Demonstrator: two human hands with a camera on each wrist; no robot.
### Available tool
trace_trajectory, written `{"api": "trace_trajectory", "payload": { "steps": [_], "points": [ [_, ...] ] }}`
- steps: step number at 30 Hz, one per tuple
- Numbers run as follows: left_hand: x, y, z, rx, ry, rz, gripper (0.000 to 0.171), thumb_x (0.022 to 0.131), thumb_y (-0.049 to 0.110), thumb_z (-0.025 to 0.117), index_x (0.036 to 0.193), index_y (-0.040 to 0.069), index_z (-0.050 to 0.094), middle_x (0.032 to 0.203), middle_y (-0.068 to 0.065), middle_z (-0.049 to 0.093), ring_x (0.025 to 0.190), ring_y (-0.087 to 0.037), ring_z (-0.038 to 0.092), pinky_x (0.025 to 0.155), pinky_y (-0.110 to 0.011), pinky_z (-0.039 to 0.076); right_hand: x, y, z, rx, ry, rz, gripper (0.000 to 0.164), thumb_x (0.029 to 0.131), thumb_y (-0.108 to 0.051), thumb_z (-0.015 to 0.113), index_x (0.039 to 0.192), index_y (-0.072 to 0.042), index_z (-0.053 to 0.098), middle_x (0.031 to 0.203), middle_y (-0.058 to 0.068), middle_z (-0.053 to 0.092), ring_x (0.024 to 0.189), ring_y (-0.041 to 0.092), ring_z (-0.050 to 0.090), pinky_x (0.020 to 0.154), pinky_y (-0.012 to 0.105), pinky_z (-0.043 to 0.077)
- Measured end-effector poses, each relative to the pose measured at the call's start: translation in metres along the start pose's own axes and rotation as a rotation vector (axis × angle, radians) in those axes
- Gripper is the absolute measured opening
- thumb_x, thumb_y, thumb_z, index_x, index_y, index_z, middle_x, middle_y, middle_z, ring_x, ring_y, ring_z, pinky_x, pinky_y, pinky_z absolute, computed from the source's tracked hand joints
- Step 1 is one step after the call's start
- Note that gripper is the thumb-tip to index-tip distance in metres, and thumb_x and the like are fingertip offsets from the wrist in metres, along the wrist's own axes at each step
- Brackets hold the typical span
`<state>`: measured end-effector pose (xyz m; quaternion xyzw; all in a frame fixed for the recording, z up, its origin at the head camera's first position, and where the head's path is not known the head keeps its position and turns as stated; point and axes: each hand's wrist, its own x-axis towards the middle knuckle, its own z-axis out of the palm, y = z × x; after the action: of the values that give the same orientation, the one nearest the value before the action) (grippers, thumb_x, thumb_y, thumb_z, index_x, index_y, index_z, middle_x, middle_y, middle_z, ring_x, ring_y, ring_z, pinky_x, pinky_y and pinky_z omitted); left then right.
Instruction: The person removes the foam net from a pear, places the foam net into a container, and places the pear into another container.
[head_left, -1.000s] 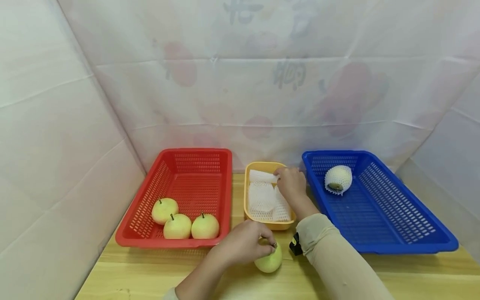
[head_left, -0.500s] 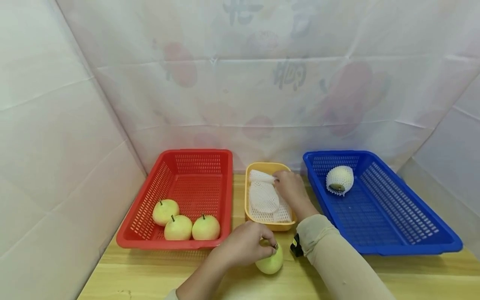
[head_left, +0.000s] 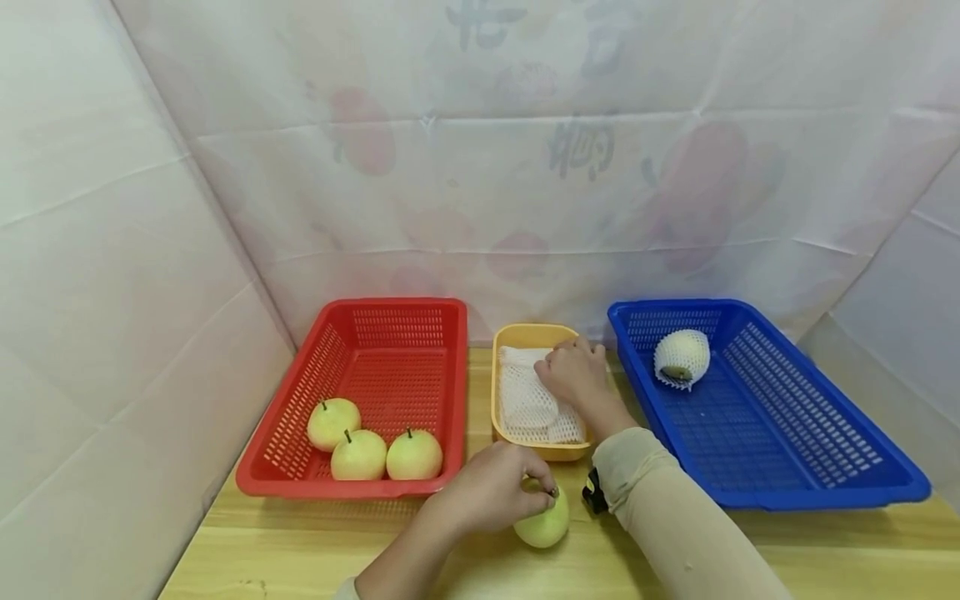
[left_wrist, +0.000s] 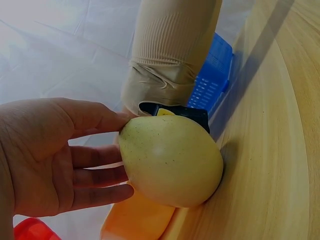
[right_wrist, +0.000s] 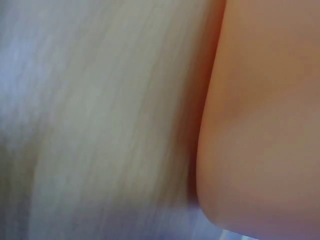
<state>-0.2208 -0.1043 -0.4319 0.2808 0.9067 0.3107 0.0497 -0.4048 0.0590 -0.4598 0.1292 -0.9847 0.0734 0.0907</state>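
In the head view my left hand [head_left: 495, 492] pinches a yellow-green pear [head_left: 543, 527] near its stem, and the pear rests on the wooden table. The left wrist view shows the thumb or a finger at the top of this pear [left_wrist: 172, 160], with other fingers beside it. My right hand [head_left: 577, 377] reaches into a small yellow basket [head_left: 540, 451] and grips a white foam net [head_left: 525, 396] among those inside; its fingertips are partly hidden. The right wrist view has only the blurred orange-yellow basket wall [right_wrist: 265, 120] and wood.
A red basket [head_left: 251, 484] on the left holds 3 pears [head_left: 358, 455]. On the right, a blue basket [head_left: 825, 497] contains a pear in a foam net [head_left: 682, 358]. A patterned white cloth [head_left: 480, 183] hangs behind the baskets.
My right hand has shifted slightly left and down over the foam nets, and the rolled net at the back now lies flatter. The left hand stays on the pear.
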Motion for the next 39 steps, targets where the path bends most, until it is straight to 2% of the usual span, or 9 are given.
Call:
{"api": "trace_trajectory", "payload": {
  "steps": [5, 8, 12, 17, 21, 25, 28, 31, 39],
  "points": [
    [0.000, -0.001, -0.001, 0.013, -0.003, 0.011, 0.009, 0.083, 0.019, 0.077, 0.083, 0.028, 0.077, 0.083, 0.021, 0.069, 0.082, 0.005, 0.059, 0.073, -0.018, 0.047, -0.004, -0.007, -0.003, 0.045, -0.023, -0.102, 0.047, 0.101, -0.040, 0.038, 0.145, -0.029, 0.050, 0.152, 0.007, 0.044, 0.140, 0.040, 0.034, 0.111, 0.069, 0.018],
    [0.000, -0.001, -0.001, 0.012, -0.004, 0.010, 0.009, 0.083, 0.019, 0.077, 0.083, 0.028, 0.077, 0.082, 0.021, 0.069, 0.081, 0.005, 0.059, 0.072, -0.019, 0.047, -0.008, -0.012, -0.003, 0.072, -0.071, -0.180, 0.047, 0.101, -0.041, 0.037, 0.146, -0.030, 0.047, 0.156, 0.006, 0.039, 0.140, 0.042, 0.034, 0.111, 0.070, 0.019],
    [0.000, -0.001, -0.001, 0.014, -0.001, 0.004, 0.009, 0.083, 0.019, 0.077, 0.082, 0.028, 0.076, 0.080, 0.023, 0.068, 0.081, 0.005, 0.059, 0.072, -0.019, 0.047, -0.012, -0.015, 0.002, 0.051, -0.141, -0.211, 0.048, 0.103, -0.045, 0.036, 0.143, -0.026, 0.053, 0.157, 0.006, 0.037, 0.139, 0.041, 0.035, 0.110, 0.067, 0.025],
    [-0.001, 0.000, -0.002, 0.001, -0.011, -0.010, 0.008, 0.084, 0.020, 0.077, 0.082, 0.028, 0.076, 0.081, 0.024, 0.067, 0.082, 0.004, 0.059, 0.071, -0.020, 0.047, -0.014, -0.014, 0.009, -0.049, -0.112, -0.236, 0.044, 0.097, -0.040, 0.060, 0.136, -0.020, 0.060, 0.153, 0.008, 0.043, 0.133, 0.035, 0.040, 0.105, 0.058, 0.038],
    [-0.001, 0.001, -0.003, -0.012, -0.016, -0.018, 0.009, 0.084, 0.021, 0.077, 0.082, 0.029, 0.076, 0.082, 0.023, 0.069, 0.082, 0.004, 0.059, 0.072, -0.020, 0.047, -0.013, -0.013, 0.011, -0.034, -0.120, -0.236, 0.052, 0.088, -0.036, 0.072, 0.135, -0.016, 0.061, 0.149, 0.009, 0.045, 0.131, 0.035, 0.046, 0.104, 0.057, 0.040],
    [-0.002, 0.001, -0.003, -0.015, -0.011, -0.031, 0.008, 0.084, 0.021, 0.077, 0.082, 0.029, 0.076, 0.082, 0.024, 0.068, 0.083, 0.003, 0.059, 0.074, -0.021, 0.047, -0.012, -0.013, 0.009, 0.029, -0.185, -0.203, 0.063, 0.083, -0.040, 0.073, 0.139, -0.015, 0.057, 0.151, 0.010, 0.043, 0.135, 0.035, 0.045, 0.110, 0.067, 0.027],
    [-0.002, 0.001, -0.002, -0.016, -0.007, -0.049, 0.007, 0.083, 0.023, 0.078, 0.083, 0.030, 0.076, 0.083, 0.025, 0.067, 0.085, 0.003, 0.059, 0.076, -0.022, 0.047, -0.013, -0.014, 0.007, 0.041, -0.262, -0.180, 0.071, 0.083, -0.046, 0.069, 0.145, -0.015, 0.050, 0.157, 0.010, 0.035, 0.143, 0.036, 0.034, 0.112, 0.072, 0.012],
    [-0.003, 0.001, -0.002, -0.020, -0.008, -0.052, 0.007, 0.083, 0.023, 0.078, 0.083, 0.030, 0.076, 0.084, 0.025, 0.067, 0.086, 0.003, 0.059, 0.076, -0.022, 0.047, -0.016, -0.015, 0.004, 0.038, -0.302, -0.174, 0.073, 0.086, -0.051, 0.062, 0.149, -0.017, 0.044, 0.160, 0.010, 0.030, 0.147, 0.038, 0.025, 0.112, 0.073, 0.007],
    [-0.002, 0.001, -0.002, -0.010, -0.012, -0.020, 0.006, 0.084, 0.023, 0.077, 0.084, 0.029, 0.077, 0.085, 0.024, 0.069, 0.089, 0.003, 0.061, 0.080, -0.022, 0.049, -0.020, -0.014, 0.005, 0.109, -0.125, -0.189, 0.066, 0.097, -0.061, 0.044, 0.151, -0.023, 0.041, 0.161, 0.011, 0.026, 0.147, 0.040, 0.022, 0.115, 0.068, 0.010]
  ]
}}
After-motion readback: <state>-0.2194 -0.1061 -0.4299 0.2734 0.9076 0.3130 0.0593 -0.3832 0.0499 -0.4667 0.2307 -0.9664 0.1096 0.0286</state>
